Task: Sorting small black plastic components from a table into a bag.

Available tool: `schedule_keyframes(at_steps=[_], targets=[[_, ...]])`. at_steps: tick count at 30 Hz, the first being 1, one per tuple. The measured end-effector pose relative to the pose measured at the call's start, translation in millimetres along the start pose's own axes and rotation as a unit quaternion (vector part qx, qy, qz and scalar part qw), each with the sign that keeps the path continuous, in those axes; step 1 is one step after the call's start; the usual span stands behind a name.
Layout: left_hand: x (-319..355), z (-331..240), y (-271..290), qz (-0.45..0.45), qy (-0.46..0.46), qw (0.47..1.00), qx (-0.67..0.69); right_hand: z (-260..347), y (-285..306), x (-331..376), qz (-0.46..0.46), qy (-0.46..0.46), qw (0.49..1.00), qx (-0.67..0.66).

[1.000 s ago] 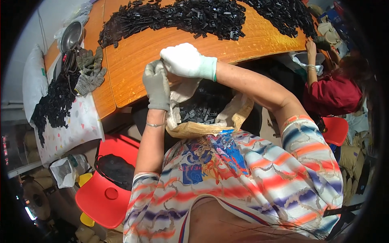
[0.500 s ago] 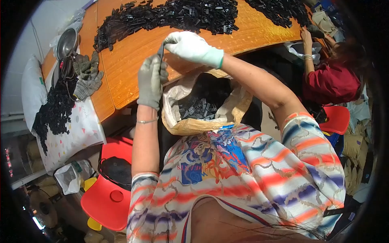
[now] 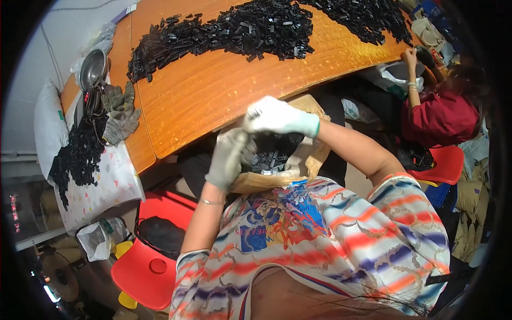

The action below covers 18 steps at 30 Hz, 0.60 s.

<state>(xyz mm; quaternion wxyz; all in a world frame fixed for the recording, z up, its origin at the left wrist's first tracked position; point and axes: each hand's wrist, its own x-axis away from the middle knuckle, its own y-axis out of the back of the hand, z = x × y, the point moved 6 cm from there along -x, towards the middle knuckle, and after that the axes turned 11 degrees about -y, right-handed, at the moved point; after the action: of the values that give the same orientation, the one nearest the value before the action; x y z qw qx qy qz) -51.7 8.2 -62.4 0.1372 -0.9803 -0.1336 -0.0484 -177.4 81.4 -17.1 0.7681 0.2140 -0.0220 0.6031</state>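
My right hand (image 3: 277, 117) wears a white glove with a green cuff. Its fingers are pinched together at the tips on what looks like a small black part. My left hand (image 3: 226, 160), in a grey glove, is blurred just below and left of it, fingers curled. Both hover over a brown paper-lined box (image 3: 312, 154) on my lap, which holds small black parts (image 3: 272, 157). Beyond them, a long heap of black plastic parts (image 3: 240, 32) lies across the orange table (image 3: 202, 101).
A pair of grey work gloves (image 3: 120, 112), a metal bowl (image 3: 92, 68) and more black parts on a white cloth (image 3: 80, 154) sit at the table's left end. A red chair (image 3: 149, 266) stands lower left. A person in red (image 3: 437, 114) sits at right.
Both hands have come back from the table edge and down toward the box on my lap. The left hand has dropped lower than the right and is moving.
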Motion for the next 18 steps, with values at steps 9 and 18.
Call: schedule_keyframes(at_steps=[9, 18], targets=[[-81.8, -94.5, 42.6, -0.084, -0.186, 0.746, -0.634, -19.5, -3.0, 0.3, 0.024, -0.038, 0.96, 0.275], [-231.9, -102.0, 101.7, -0.065, -0.172, 0.561, -0.807, 29.2, 84.3, -130.6, -0.377, 0.066, 0.856, 0.348]])
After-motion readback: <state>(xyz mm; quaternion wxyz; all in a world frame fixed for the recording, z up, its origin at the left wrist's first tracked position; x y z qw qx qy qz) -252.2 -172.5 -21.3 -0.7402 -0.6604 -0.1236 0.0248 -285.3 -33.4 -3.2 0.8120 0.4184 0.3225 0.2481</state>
